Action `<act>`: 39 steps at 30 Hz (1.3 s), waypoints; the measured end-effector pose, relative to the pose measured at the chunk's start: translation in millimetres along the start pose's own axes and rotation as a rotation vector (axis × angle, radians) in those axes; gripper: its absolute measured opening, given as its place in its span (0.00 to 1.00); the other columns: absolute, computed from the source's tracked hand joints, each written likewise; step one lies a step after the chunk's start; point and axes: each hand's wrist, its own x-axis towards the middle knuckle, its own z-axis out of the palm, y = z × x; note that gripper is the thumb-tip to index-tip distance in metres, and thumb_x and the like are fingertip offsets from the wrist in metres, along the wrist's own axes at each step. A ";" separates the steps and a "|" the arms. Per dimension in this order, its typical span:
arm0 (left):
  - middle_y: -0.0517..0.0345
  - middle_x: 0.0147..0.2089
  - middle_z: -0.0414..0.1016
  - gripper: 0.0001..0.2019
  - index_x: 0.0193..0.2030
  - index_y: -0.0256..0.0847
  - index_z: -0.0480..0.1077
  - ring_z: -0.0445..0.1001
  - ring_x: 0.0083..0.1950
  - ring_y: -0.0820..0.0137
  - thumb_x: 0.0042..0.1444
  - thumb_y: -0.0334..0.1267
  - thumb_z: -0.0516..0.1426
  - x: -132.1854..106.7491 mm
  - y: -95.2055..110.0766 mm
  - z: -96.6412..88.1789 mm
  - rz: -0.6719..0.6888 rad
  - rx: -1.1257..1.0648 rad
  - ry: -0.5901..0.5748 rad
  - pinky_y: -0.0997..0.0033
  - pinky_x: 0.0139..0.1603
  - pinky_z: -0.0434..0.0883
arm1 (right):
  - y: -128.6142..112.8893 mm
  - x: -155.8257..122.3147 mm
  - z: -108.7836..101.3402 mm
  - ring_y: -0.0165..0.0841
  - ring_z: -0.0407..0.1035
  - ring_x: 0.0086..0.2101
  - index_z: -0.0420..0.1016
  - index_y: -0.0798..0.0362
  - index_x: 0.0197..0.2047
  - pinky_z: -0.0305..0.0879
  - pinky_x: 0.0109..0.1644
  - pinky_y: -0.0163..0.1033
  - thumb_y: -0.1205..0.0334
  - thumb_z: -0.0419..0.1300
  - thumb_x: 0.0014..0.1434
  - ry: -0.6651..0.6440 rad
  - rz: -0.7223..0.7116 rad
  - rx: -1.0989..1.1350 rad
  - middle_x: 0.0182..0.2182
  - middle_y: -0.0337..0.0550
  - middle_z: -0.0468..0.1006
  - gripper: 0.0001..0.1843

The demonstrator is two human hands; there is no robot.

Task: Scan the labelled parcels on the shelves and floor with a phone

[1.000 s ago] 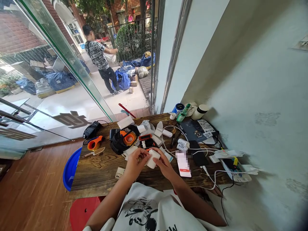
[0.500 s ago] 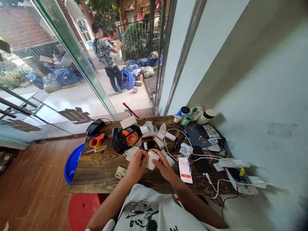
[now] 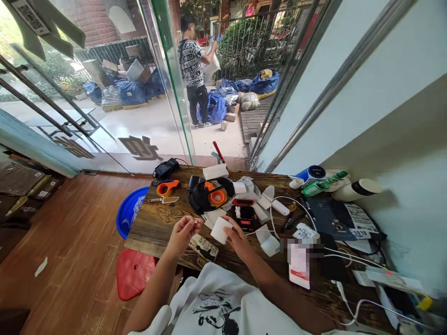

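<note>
My right hand (image 3: 238, 239) holds a small white roll of label paper (image 3: 220, 230) just above the wooden table (image 3: 157, 223). My left hand (image 3: 182, 232) has its fingers pinched together a little to the left of the roll, apart from it. What the fingertips pinch is too small to make out. Under and between the hands lies a small patterned device (image 3: 204, 247). Just beyond the roll sits a black and red label printer (image 3: 245, 214).
The table holds a black tape dispenser with an orange roll (image 3: 211, 195), an orange tape cutter (image 3: 166, 187), a knife (image 3: 163, 200), cables, phones and bottles (image 3: 316, 188). A blue tub (image 3: 128, 215) and a red stool (image 3: 132, 274) stand at the left. A person (image 3: 194, 70) works outside beyond the glass door.
My left hand has come off the white roll and moved left with pinched fingers. The view has swung left, so the table shifted right in the picture.
</note>
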 end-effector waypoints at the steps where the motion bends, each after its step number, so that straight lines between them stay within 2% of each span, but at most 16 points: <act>1: 0.55 0.36 0.78 0.15 0.28 0.37 0.67 0.73 0.31 0.79 0.45 0.40 0.69 2.7 6.4 -24.1 0.029 -0.035 0.074 0.81 0.32 0.70 | 6.3 4.3 8.0 0.32 0.66 0.28 0.73 0.47 0.48 0.60 0.25 0.33 0.48 0.64 0.50 0.041 0.017 0.019 0.31 0.38 0.74 0.23; 3: 0.58 0.31 0.78 0.15 0.26 0.36 0.67 0.73 0.28 0.79 0.41 0.37 0.70 11.1 21.0 -80.5 0.109 -0.092 0.248 0.82 0.30 0.71 | 18.5 12.7 24.7 0.32 0.65 0.25 0.74 0.48 0.47 0.58 0.22 0.33 0.49 0.65 0.47 0.113 0.029 0.054 0.28 0.38 0.74 0.25; 5: 0.56 0.33 0.79 0.11 0.30 0.36 0.71 0.75 0.30 0.77 0.41 0.32 0.69 21.6 38.1 -144.5 0.119 -0.111 0.417 0.78 0.35 0.74 | 30.1 20.2 43.7 0.32 0.65 0.24 0.75 0.50 0.47 0.57 0.21 0.32 0.49 0.66 0.45 0.187 0.023 0.105 0.25 0.37 0.74 0.26; 7: 0.56 0.34 0.79 0.10 0.35 0.36 0.73 0.77 0.31 0.75 0.44 0.26 0.65 30.9 57.0 -210.0 0.071 -0.111 0.628 0.76 0.36 0.75 | 41.6 25.9 64.8 0.32 0.66 0.24 0.75 0.50 0.47 0.57 0.20 0.32 0.49 0.67 0.43 0.264 0.019 0.176 0.24 0.37 0.74 0.27; 10: 0.59 0.29 0.78 0.07 0.35 0.37 0.73 0.76 0.29 0.76 0.50 0.24 0.61 39.7 83.5 -297.8 0.060 -0.108 0.799 0.78 0.35 0.74 | 58.7 30.5 96.9 0.33 0.67 0.24 0.75 0.50 0.48 0.59 0.20 0.33 0.50 0.69 0.41 0.352 0.045 0.256 0.26 0.38 0.76 0.30; 13: 0.61 0.26 0.75 0.06 0.34 0.38 0.72 0.75 0.27 0.77 0.53 0.23 0.59 46.2 100.7 -363.5 0.043 -0.093 0.915 0.79 0.34 0.74 | 74.2 30.7 123.5 0.35 0.69 0.25 0.76 0.50 0.48 0.60 0.19 0.34 0.51 0.70 0.39 0.402 0.080 0.269 0.28 0.40 0.78 0.30; 16: 0.60 0.29 0.75 0.07 0.36 0.37 0.71 0.76 0.31 0.77 0.55 0.22 0.57 56.5 105.8 -408.0 0.021 -0.073 0.991 0.79 0.37 0.74 | 85.9 27.8 140.3 0.37 0.70 0.27 0.76 0.49 0.46 0.61 0.20 0.35 0.50 0.70 0.40 0.443 0.103 0.234 0.30 0.43 0.80 0.29; 20: 0.57 0.38 0.75 0.04 0.41 0.33 0.70 0.75 0.37 0.74 0.59 0.28 0.57 74.0 101.4 -445.0 -0.023 -0.045 1.025 0.71 0.39 0.75 | 94.0 23.2 150.3 0.39 0.71 0.27 0.76 0.49 0.45 0.63 0.21 0.37 0.48 0.70 0.40 0.500 0.114 0.163 0.31 0.45 0.80 0.28; 25: 0.56 0.42 0.74 0.07 0.44 0.34 0.70 0.74 0.38 0.72 0.60 0.34 0.58 90.3 97.0 -470.4 -0.118 -0.001 0.977 0.69 0.38 0.75 | 96.4 21.4 160.7 0.39 0.70 0.27 0.76 0.49 0.41 0.64 0.20 0.39 0.48 0.70 0.39 0.568 0.124 0.116 0.31 0.46 0.80 0.25; 30: 0.56 0.42 0.74 0.07 0.43 0.34 0.71 0.74 0.39 0.72 0.60 0.35 0.58 103.1 96.1 -480.7 -0.170 0.040 0.980 0.68 0.39 0.75 | 104.3 22.2 164.5 0.38 0.68 0.24 0.76 0.47 0.37 0.63 0.20 0.39 0.47 0.69 0.41 0.565 0.133 0.092 0.27 0.44 0.77 0.20; 35: 0.56 0.39 0.76 0.07 0.41 0.33 0.71 0.75 0.38 0.72 0.61 0.36 0.57 114.7 95.2 -484.0 -0.173 0.048 0.957 0.67 0.40 0.75 | 109.5 22.7 160.9 0.38 0.67 0.26 0.75 0.47 0.45 0.64 0.23 0.41 0.45 0.67 0.46 0.518 0.142 0.056 0.28 0.43 0.76 0.24; 39: 0.57 0.37 0.76 0.05 0.40 0.33 0.71 0.76 0.37 0.73 0.60 0.33 0.58 121.4 93.1 -484.0 -0.144 0.046 0.914 0.69 0.39 0.75 | 104.9 24.0 164.0 0.38 0.65 0.25 0.75 0.48 0.43 0.63 0.22 0.40 0.45 0.68 0.43 0.564 0.133 0.084 0.26 0.42 0.74 0.26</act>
